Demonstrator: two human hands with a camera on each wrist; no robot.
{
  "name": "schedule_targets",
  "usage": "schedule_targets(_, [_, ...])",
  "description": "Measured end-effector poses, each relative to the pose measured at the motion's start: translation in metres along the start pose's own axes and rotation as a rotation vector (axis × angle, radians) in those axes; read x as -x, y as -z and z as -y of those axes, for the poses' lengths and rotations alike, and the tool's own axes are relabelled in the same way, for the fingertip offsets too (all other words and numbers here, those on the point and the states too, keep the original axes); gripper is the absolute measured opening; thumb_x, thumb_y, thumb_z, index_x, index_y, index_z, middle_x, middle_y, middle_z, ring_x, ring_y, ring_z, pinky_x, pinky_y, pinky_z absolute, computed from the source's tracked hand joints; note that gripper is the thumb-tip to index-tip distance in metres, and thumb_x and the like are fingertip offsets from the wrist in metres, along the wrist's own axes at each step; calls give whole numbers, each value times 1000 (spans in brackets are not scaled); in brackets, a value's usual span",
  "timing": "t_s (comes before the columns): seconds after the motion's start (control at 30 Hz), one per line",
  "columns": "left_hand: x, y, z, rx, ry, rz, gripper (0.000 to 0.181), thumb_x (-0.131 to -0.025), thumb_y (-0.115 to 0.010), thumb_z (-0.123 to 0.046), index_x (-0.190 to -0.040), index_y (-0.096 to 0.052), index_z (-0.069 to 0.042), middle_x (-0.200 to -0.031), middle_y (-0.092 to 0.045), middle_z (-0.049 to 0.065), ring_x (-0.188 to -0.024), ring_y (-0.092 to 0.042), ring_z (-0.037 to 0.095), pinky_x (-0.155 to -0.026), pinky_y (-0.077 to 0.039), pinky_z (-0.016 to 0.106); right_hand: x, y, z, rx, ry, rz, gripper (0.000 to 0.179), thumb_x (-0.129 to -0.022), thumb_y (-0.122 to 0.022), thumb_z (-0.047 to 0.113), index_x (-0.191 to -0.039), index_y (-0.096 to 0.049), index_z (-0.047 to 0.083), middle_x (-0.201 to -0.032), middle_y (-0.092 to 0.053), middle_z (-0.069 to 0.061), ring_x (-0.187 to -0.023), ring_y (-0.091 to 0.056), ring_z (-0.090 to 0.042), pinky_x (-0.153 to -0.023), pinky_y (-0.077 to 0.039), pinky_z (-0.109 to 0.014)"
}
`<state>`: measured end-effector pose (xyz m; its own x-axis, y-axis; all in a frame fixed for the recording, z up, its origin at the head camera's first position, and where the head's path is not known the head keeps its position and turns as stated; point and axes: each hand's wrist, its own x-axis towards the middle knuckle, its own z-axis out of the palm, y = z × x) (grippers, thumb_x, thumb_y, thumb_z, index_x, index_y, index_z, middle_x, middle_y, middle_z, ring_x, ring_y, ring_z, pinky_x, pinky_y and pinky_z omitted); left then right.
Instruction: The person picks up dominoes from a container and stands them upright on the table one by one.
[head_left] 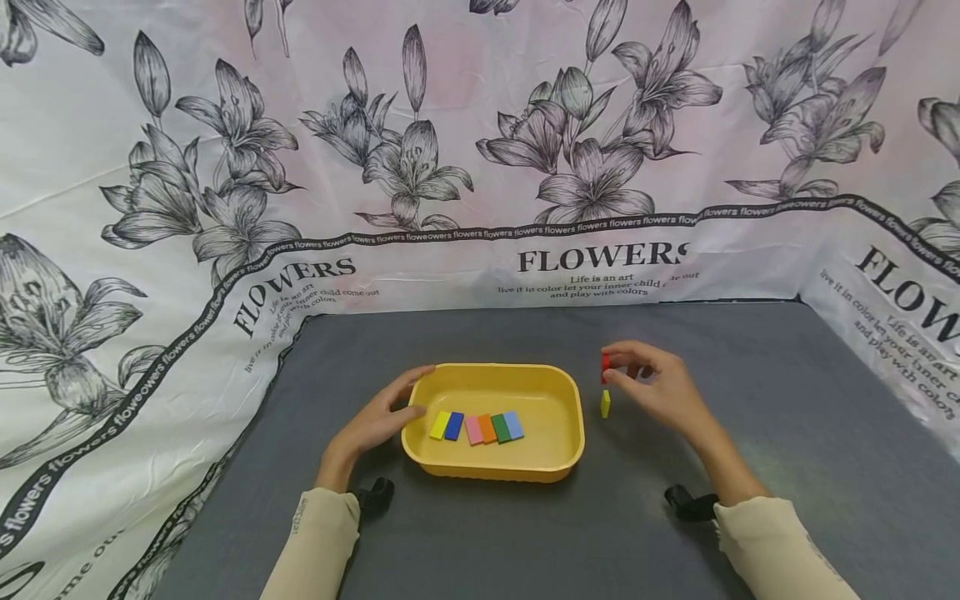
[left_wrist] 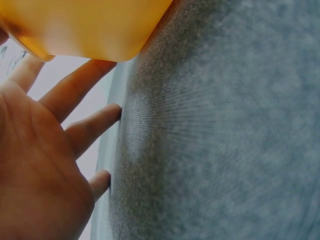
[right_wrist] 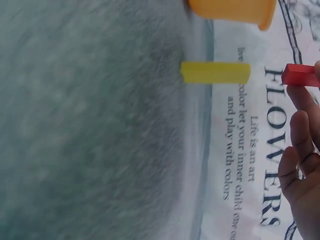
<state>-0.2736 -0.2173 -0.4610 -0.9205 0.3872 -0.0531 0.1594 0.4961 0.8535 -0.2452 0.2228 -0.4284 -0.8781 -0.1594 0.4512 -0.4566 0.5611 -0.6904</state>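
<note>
My right hand (head_left: 652, 379) pinches a small red block (head_left: 605, 368) between thumb and fingertips, to the right of the yellow tray (head_left: 491, 472). Directly below it, a yellow block (head_left: 605, 404) stands upright on the table. The right wrist view shows a gap between the red block (right_wrist: 299, 75) and the top of the yellow block (right_wrist: 215, 72). At the tray's left end rests my left hand (head_left: 378, 421), thumb at the rim and the other fingers spread along the outside. In the left wrist view those fingers are fairly straight, near the tray wall (left_wrist: 90, 30).
Inside the tray lie several flat blocks, among them a yellow block (head_left: 440, 425), a blue block (head_left: 453, 426), a pink block (head_left: 473, 430) and a green block (head_left: 501, 428). The dark grey table (head_left: 480, 542) meets a flower-printed cloth (head_left: 450, 275) at the back and sides.
</note>
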Motion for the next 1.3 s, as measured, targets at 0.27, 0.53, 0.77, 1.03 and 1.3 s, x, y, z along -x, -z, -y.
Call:
schedule_targets(0.27, [0, 0, 0, -3, -3, 7, 64, -98, -63, -25, -155, -38, -39, -164, -37, 2, -145, -42, 36, -118, -32, 65, 9, 4, -20, -22, -60, -18, 28, -92, -75, 13, -121, -70, 13, -102, -78, -10, -81, -59, -4, -71, -48, -19])
schedule_targets(0.53, [-1, 0, 2, -9, -9, 7, 64, -98, -62, -23, -155, -37, -38, -164, -37, 2, -145, -43, 36, -118, -34, 64, 13, 7, -31, -62, -84, 9, 27, -93, -74, 11, -119, -70, 6, -100, -76, -17, -82, -64, 3, -69, -51, -19])
schedule_targets(0.77, [-2, 0, 3, -10, -27, 10, 65, -99, -62, -22, -156, -36, -36, -164, -36, 5, -145, -42, 37, -118, -33, 65, 14, 8, -34, -55, -120, 100, 27, -92, -74, 11, -118, -69, 3, -100, -77, -14, -83, -65, 1, -70, -53, -21])
schedule_targets(1.03, [-1, 1, 1, -10, -5, 4, 64, -98, -63, -21, -155, -38, -39, -163, -38, 2, -145, -43, 35, -118, -33, 64, 15, 8, -35, -38, -192, 204, 30, -90, -77, 13, -118, -69, 5, -102, -76, -12, -82, -65, -8, -71, -53, -24])
schedule_targets(1.3, [-1, 1, 1, -1, -3, 3, 64, -97, -63, -22, -154, -38, -41, -163, -38, 0, -145, -43, 35, -118, -33, 64, 16, 10, -34, -64, -205, 257, 32, -89, -78, 14, -118, -69, 4, -103, -77, -12, -84, -66, -10, -70, -52, -24])
